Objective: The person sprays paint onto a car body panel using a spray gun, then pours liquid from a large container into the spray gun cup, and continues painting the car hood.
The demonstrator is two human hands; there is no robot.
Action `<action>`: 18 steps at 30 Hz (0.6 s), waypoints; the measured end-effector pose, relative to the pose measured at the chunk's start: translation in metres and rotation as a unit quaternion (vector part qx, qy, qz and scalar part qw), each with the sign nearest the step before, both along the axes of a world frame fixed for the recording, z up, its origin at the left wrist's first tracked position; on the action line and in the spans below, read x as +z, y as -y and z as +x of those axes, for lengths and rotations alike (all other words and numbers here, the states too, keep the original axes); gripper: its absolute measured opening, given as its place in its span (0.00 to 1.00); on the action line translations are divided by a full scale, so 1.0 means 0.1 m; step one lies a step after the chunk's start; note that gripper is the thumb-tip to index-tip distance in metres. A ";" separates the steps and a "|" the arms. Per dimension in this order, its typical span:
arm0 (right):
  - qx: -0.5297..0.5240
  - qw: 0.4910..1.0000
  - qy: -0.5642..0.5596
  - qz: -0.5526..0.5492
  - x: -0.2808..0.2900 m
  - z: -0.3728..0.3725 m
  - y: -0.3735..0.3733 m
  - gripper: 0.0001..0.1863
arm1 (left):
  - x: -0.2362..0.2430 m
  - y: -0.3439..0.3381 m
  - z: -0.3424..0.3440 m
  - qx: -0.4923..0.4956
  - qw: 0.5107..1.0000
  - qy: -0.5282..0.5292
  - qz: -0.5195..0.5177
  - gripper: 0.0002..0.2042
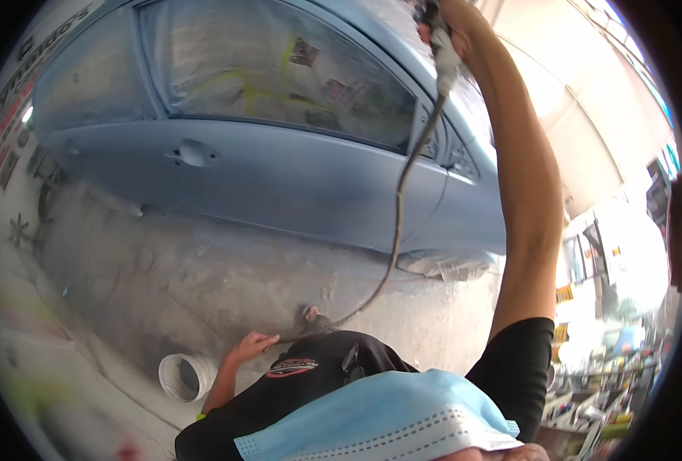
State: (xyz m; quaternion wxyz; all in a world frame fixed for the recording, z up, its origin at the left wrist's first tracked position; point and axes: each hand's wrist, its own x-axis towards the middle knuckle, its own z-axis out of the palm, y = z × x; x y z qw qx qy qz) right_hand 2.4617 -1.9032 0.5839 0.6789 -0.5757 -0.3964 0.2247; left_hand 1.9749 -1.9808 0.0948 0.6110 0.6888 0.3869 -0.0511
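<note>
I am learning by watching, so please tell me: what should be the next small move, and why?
Perhaps the left hand should draw the hose slightly away from the car door. It holds the hose low beside the body, and from there the hose crosses in front of the car up to the raised right hand. Whether it touches the door, I cannot tell.

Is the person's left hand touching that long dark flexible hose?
Touching: the head view shows the left hand meeting the dark hose with no visible gap.
</note>
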 end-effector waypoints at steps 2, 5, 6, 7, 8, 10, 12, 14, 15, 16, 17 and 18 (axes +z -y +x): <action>-0.016 1.000 -0.021 -0.001 -0.45 0.65 0.38 0.29 | -0.04 0.00 0.00 0.003 1.000 -0.018 -0.020 0.27; -0.118 0.989 -0.083 -0.046 -0.90 1.00 1.21 0.28 | -0.14 -0.14 -0.11 0.004 0.999 -0.022 -0.030 0.27; -0.123 0.985 -0.100 -0.067 -1.03 1.10 1.45 0.27 | -0.15 -0.22 -0.16 -0.008 1.000 -0.007 -0.019 0.27; -0.166 0.976 -0.119 -0.074 -1.15 1.22 1.70 0.28 | -0.14 -0.31 -0.16 -0.022 1.000 -0.005 -0.021 0.27; -0.206 0.965 -0.139 -0.080 -1.26 1.35 1.90 0.28 | -0.10 -0.39 -0.17 -0.027 0.999 -0.027 -0.021 0.27; -0.213 0.959 -0.141 -0.119 -1.42 1.55 2.16 0.29 | -0.14 -0.60 -0.28 -0.036 0.998 -0.048 -0.022 0.27; -0.229 0.956 -0.122 -0.138 -1.47 1.60 2.20 0.30 | -0.27 -0.80 -0.51 -0.032 0.998 -0.043 -0.029 0.27; -0.233 0.956 -0.137 -0.113 -1.41 1.56 2.13 0.31 | 0.08 -0.99 -0.59 -0.034 0.997 -0.068 -0.021 0.25; -0.237 0.954 -0.137 -0.121 -1.34 1.47 2.07 0.30 | 0.21 -1.06 -0.68 -0.039 0.995 -0.090 -0.015 0.24; -0.237 0.954 -0.132 -0.124 -1.16 1.34 1.92 0.30 | 0.21 -1.18 -0.83 -0.023 0.996 -0.085 -0.008 0.24; -0.221 0.960 -0.130 -0.114 -1.00 1.20 1.67 0.30 | 0.14 -1.31 -1.01 -0.008 0.999 -0.047 -0.027 0.23; -0.220 0.963 -0.098 -0.124 -0.84 1.06 1.39 0.31 | 0.08 -1.42 -1.19 0.008 0.999 -0.009 -0.045 0.23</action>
